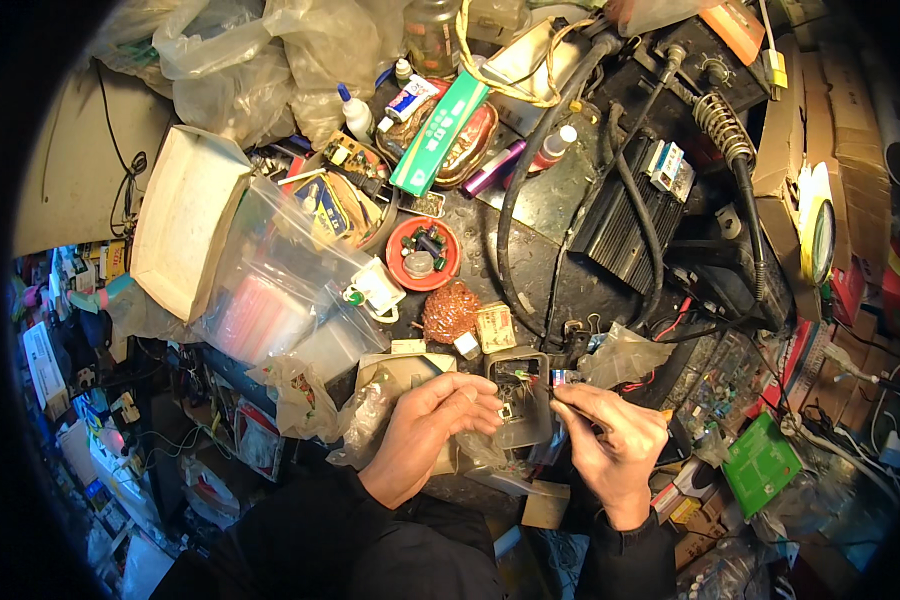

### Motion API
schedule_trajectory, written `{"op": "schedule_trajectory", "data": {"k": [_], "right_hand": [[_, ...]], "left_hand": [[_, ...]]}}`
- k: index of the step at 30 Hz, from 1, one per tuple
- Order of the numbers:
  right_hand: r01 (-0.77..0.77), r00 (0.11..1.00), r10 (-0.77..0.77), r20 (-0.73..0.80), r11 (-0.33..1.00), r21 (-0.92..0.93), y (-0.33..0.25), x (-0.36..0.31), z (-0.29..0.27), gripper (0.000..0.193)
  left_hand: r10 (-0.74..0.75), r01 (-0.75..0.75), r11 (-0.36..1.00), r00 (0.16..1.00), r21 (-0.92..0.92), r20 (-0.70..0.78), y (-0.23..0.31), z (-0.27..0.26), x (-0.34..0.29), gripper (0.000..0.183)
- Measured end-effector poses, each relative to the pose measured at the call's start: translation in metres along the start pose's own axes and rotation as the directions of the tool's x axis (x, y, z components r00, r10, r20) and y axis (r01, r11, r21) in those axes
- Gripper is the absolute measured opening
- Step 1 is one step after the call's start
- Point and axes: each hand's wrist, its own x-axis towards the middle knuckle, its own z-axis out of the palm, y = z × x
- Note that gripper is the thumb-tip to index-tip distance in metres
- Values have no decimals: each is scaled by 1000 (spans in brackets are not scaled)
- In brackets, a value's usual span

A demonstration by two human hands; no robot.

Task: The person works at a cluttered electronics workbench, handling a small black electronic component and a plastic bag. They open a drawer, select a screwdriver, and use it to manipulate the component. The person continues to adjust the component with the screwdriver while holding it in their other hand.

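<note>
My left hand (428,435) hovers over the front of the bench, fingers loosely bent and slightly apart, with nothing visible in it. Opposite it, my right hand (615,445) pinches a small dark part with a blue, white and red face (562,377) between thumb and fingertips; its exact kind is too small to tell. Between the hands sits a grey, clear-sided little tray (535,432) with small bits inside. Behind it are a copper-coloured wire scrubber ball (451,313) and a small worn box (495,327). An open pale carton (373,374) lies partly behind my left hand.
A red bowl (453,247) holds small dark parts. Thick black cables (505,230) loop beside a finned black box (625,225). Plastic bags (260,310) and a cardboard tray (185,230) crowd the left. A green circuit board (761,464) lies at right.
</note>
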Motion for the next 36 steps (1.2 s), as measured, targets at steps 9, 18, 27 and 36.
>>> {"op": "schedule_trajectory", "data": {"k": [9, 18, 27, 36], "right_hand": [[33, 999, -34, 23, 999, 19, -20, -11, -14, 18], [-10, 1000, 10, 6, 1000, 15, -21, -18, -21, 22], [180, 979, -188, 82, 979, 96, -49, -25, -16, 33], [-47, 989, 70, -134, 985, 165, -44, -29, -10, 29]], "left_hand": [[273, -274, 922, 961, 275, 40, -1, 17, -1, 22], [242, -230, 969, 958, 92, -152, 2, 11, 3, 18], [-8, 5, 977, 1000, -212, -15, 8, 13, -2, 21], [36, -36, 999, 998, 1, -58, 6, 5, -5, 24]]}}
